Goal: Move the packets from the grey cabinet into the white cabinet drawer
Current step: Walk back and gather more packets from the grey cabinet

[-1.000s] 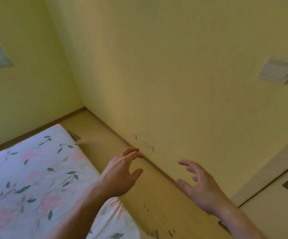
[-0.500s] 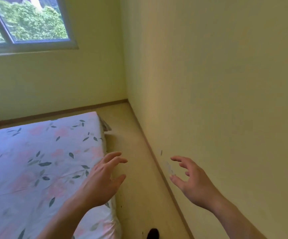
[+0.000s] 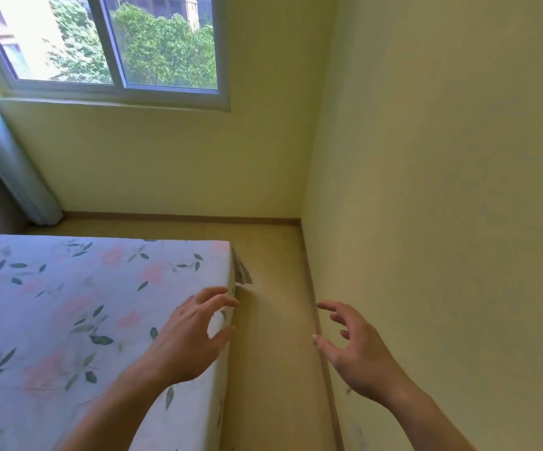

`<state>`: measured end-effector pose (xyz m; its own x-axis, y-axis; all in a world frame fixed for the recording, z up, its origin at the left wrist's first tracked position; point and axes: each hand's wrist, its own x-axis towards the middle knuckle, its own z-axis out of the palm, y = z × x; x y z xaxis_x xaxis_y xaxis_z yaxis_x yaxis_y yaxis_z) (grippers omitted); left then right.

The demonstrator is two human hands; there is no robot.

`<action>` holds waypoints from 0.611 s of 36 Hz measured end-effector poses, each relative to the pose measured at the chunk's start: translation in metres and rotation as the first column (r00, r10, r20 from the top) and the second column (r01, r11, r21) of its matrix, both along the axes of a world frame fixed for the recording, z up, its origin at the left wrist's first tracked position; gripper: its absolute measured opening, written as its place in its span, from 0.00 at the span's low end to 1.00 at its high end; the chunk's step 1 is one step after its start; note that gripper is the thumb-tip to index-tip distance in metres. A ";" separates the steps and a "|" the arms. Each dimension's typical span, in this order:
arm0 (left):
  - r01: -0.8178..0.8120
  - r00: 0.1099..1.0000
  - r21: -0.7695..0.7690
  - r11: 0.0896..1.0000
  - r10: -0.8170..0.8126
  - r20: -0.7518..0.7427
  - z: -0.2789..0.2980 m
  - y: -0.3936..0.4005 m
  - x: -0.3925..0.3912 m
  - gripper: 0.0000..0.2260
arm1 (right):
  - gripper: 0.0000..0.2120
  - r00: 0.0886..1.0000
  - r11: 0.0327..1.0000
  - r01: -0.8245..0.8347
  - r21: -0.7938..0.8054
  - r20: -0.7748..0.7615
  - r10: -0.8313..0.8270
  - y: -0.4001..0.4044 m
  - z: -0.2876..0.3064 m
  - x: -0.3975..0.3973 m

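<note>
No packets and no cabinet appear in this view. My left hand hovers over the corner of a bed, fingers spread and loosely bent, holding nothing. My right hand is raised beside the right wall, fingers apart and relaxed, also holding nothing. Both forearms reach in from the bottom edge.
A bed with a floral sheet fills the lower left. A narrow strip of wooden floor runs between the bed and the yellow right wall. A window sits in the far wall, with a pale curtain at the left.
The view has swung left: the light switch and door frame have left the picture, and the window and curtain have come in. Both hands stay raised and holding nothing.
</note>
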<state>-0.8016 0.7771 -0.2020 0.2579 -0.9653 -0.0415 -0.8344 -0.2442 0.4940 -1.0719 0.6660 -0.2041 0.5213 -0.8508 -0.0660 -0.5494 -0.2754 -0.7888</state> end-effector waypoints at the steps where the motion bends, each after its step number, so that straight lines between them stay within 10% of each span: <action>1: -0.001 1.000 0.004 1.000 0.001 -0.003 0.003 -0.015 0.005 0.17 | 0.23 1.000 1.000 -0.009 0.010 0.003 0.009 -0.017 0.000 0.007; 22: -0.361 0.932 -0.033 0.932 0.361 -0.006 0.015 -0.323 0.136 0.15 | 0.29 0.923 0.923 -0.383 0.046 -0.021 0.384 -0.437 0.001 0.198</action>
<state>-0.6652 0.4545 -0.1875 0.5894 -0.8078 -0.0112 -0.6932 -0.5128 0.5065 -0.8744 0.2290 -0.2029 0.8043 -0.5827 -0.1161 -0.4310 -0.4377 -0.7891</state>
